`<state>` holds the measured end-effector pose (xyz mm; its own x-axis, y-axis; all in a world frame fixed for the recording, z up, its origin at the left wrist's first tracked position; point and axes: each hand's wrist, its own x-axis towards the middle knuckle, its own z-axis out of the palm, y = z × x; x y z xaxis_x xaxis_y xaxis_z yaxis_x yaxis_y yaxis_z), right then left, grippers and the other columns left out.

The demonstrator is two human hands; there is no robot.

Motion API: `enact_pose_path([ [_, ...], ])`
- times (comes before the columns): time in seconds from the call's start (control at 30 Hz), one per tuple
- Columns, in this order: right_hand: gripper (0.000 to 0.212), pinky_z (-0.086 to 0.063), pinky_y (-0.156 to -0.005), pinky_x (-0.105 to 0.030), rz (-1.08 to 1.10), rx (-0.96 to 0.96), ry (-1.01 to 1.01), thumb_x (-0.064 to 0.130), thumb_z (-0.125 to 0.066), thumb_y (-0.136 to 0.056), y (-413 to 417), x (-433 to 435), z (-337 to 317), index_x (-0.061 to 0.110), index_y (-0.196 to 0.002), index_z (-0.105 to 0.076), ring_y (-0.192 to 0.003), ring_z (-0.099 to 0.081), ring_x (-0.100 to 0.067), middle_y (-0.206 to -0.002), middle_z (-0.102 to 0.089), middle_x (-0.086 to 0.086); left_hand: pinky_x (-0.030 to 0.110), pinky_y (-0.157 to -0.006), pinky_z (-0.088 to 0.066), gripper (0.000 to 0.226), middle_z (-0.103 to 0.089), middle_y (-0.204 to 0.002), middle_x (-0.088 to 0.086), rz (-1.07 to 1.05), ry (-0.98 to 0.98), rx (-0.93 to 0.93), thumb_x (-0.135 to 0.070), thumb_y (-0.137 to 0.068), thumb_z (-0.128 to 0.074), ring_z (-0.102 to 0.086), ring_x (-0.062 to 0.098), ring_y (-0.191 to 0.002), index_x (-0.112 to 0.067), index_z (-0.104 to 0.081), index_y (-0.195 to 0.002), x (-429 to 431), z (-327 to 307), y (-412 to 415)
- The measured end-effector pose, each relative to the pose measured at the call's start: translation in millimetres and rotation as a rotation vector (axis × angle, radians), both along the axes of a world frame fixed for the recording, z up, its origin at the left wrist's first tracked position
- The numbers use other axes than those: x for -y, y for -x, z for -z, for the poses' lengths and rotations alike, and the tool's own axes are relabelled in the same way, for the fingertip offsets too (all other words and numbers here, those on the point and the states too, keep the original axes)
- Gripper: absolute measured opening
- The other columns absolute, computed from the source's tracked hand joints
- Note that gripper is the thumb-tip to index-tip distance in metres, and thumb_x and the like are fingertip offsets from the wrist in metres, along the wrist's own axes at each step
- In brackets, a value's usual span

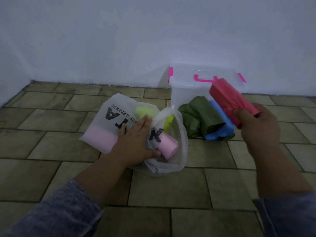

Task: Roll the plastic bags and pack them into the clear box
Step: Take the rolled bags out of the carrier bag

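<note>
Now right hand [258,124] grips one red roll [229,100] — left hand [136,141] flat on white bag [106,117].

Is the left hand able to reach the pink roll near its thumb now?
Probably yes. The left hand lies open on the white bag, its thumb right beside the pink roll; only thin bag film may lie between them.

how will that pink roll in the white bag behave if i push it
The pink roll is a cylinder lying on its side, so it would probably roll if nudged. It looks like wound thin plastic, so likely light and slightly squashy. The loose white bag around it may snag or slide with it.
</note>
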<state>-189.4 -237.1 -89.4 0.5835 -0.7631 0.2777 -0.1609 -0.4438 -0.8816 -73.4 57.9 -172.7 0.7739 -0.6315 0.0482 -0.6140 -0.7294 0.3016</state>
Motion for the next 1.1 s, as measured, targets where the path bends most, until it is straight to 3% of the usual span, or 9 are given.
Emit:
enact_pose_path([
  [0.1,0.047,-0.041,-0.075,-0.027,-0.015,-0.163,0.144,0.041,-0.066,-0.078,-15.4,5.2,13.4,0.026,-0.122,-0.057,-0.084,-0.057,-0.017,-0.101,-0.064,0.001,0.052,-0.114,0.008,0.115,0.016,-0.157,-0.013,0.001,-0.003,0.001,-0.083,-0.064,-0.042,0.003,0.008,-0.144,-0.031,0.019,-0.146,-0.4,-0.4,0.4],
  [0.27,0.063,-0.039,-0.084,-0.031,-0.174,-0.349,0.279,0.052,-0.065,-0.080,-29.1,6.1,23.3,0.031,-0.136,-0.046,-0.108,-0.057,-0.028,-0.127,-0.059,-0.007,0.050,-0.114,0.010,0.112,0.014,-0.157,-0.012,0.007,-0.001,-0.008,-0.079,-0.068,-0.046,0.002,0.010,-0.144,-0.030,0.017,-0.147,-1.0,-2.1,1.3],
  [0.43,0.071,-0.043,-0.090,-0.038,-0.245,-0.488,0.360,0.058,-0.063,-0.076,-20.9,2.7,14.4,0.038,-0.140,-0.038,-0.108,-0.052,-0.031,-0.118,-0.049,-0.012,0.049,-0.114,0.011,0.111,0.013,-0.157,-0.011,0.003,-0.011,-0.010,-0.077,-0.071,-0.048,0.003,0.009,-0.144,-0.029,0.016,-0.147,-1.3,-3.4,1.9],
  [0.53,0.060,-0.048,-0.086,-0.039,-0.160,-0.209,0.451,0.050,-0.065,-0.077,-10.5,-24.5,4.4,0.033,-0.132,-0.049,-0.101,-0.053,-0.024,-0.111,-0.051,-0.006,0.049,-0.114,0.011,0.111,0.011,-0.158,-0.010,0.006,-0.015,-0.019,-0.079,-0.068,-0.043,0.002,0.009,-0.144,-0.029,0.016,-0.148,-0.6,-3.9,1.4],
  [0.63,0.032,-0.045,-0.068,-0.026,-0.441,-0.066,0.586,0.040,-0.066,-0.077,-7.9,-70.0,4.4,0.029,-0.106,-0.061,-0.078,-0.054,-0.006,-0.088,-0.053,0.014,0.049,-0.113,0.011,0.112,0.011,-0.158,-0.010,0.014,-0.029,-0.024,-0.079,-0.066,-0.042,0.002,0.009,-0.144,-0.029,0.016,-0.148,-1.1,-3.8,-0.8],
  [0.73,0.047,-0.046,-0.076,-0.032,-0.718,-0.498,0.605,0.050,-0.067,-0.074,-18.9,-100.9,25.7,0.025,-0.112,-0.056,-0.095,-0.058,-0.016,-0.102,-0.061,0.006,0.048,-0.112,0.012,0.114,0.011,-0.158,-0.012,0.013,-0.030,-0.041,-0.079,-0.063,-0.044,0.002,0.008,-0.144,-0.031,0.017,-0.147,-2.0,-3.6,-2.2],
  [0.83,0.074,-0.037,-0.085,-0.040,-0.711,-0.816,0.619,0.065,-0.063,-0.067,-31.6,-110.2,41.5,0.026,-0.125,-0.040,-0.106,-0.055,-0.025,-0.115,-0.059,0.001,0.048,-0.112,0.013,0.116,0.013,-0.157,-0.014,0.020,-0.034,-0.067,-0.079,-0.060,-0.046,0.003,0.006,-0.143,-0.033,0.017,-0.147,-3.5,-3.3,-3.4],
  [1.0,0.041,-0.033,-0.075,-0.035,-0.628,-0.509,0.577,0.050,-0.060,-0.076,-29.3,-113.6,41.4,0.032,-0.109,-0.045,-0.088,-0.060,-0.023,-0.087,-0.059,0.009,0.049,-0.113,0.012,0.114,0.011,-0.157,-0.013,0.028,-0.023,-0.085,-0.073,-0.067,-0.052,0.002,0.008,-0.144,-0.033,0.021,-0.145,-4.9,-4.0,-5.0],
  [1.1,0.029,-0.045,-0.064,-0.028,-0.558,-0.295,0.313,0.028,-0.064,-0.074,-7.3,-104.1,32.1,0.036,-0.100,-0.052,-0.076,-0.060,-0.009,-0.079,-0.057,0.014,0.049,-0.114,0.011,0.113,0.008,-0.158,-0.010,0.017,-0.014,-0.075,-0.070,-0.071,-0.056,-0.001,0.010,-0.144,-0.031,0.020,-0.146,-4.3,-4.2,-4.3],
])
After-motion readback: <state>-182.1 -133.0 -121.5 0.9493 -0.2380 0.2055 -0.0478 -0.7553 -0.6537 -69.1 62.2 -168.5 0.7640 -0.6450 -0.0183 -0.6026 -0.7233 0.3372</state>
